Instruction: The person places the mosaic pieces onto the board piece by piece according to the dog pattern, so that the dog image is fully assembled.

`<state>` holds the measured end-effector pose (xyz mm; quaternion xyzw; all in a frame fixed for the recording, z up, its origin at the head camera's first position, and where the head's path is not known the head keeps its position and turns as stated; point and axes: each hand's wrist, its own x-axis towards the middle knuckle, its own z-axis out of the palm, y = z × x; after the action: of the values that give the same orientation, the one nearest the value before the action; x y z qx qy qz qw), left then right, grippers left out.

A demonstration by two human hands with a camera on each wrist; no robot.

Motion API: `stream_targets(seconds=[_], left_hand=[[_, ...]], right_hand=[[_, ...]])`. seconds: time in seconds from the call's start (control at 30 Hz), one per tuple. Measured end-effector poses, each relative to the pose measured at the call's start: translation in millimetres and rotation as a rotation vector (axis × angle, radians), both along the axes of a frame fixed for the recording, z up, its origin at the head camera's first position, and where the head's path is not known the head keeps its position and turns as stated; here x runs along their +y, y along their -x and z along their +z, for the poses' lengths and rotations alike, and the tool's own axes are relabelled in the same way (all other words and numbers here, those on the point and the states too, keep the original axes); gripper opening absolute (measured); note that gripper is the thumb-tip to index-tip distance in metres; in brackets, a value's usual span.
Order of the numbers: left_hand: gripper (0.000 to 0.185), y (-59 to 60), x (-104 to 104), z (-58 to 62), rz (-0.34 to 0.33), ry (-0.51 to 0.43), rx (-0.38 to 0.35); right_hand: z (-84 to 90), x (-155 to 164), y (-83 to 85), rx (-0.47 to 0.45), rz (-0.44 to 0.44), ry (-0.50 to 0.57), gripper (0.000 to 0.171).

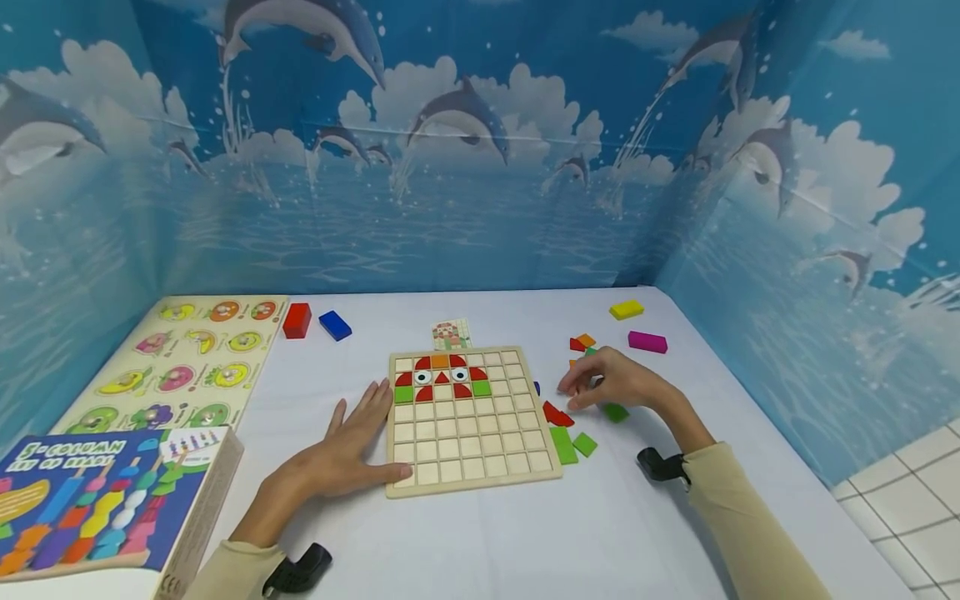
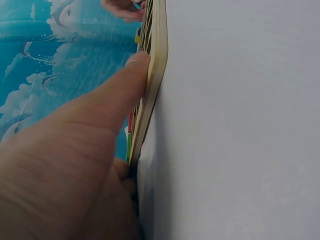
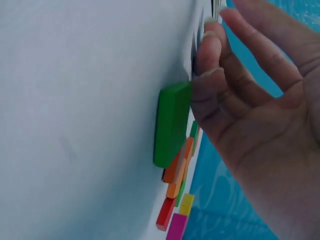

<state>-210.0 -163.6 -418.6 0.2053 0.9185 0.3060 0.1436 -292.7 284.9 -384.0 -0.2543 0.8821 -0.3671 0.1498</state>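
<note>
A wooden grid board lies on the white table. Red, orange and green tiles and two eye tiles fill part of its upper rows. My left hand rests along the board's left edge, fingers spread and thumb on its near left corner. In the left wrist view the thumb presses on the board's rim. Over the loose pieces right of the board is my right hand, fingers loosely bent, with no piece visible in them. Near it lie red pieces and a green tile.
Behind the board lies a small pattern card. Red and blue blocks stand back left; yellow and magenta blocks lie back right. A fruit puzzle board and a toy box occupy the left side.
</note>
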Motion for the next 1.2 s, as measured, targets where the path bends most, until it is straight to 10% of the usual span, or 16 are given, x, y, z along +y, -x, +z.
stream_targets(seconds=[1.2], left_hand=[[0.126, 2.5, -0.8, -11.2, 0.006, -0.015, 0.034]], right_hand=[[4.5, -27.9, -9.0, 0.005, -0.068, -0.246, 0.019]])
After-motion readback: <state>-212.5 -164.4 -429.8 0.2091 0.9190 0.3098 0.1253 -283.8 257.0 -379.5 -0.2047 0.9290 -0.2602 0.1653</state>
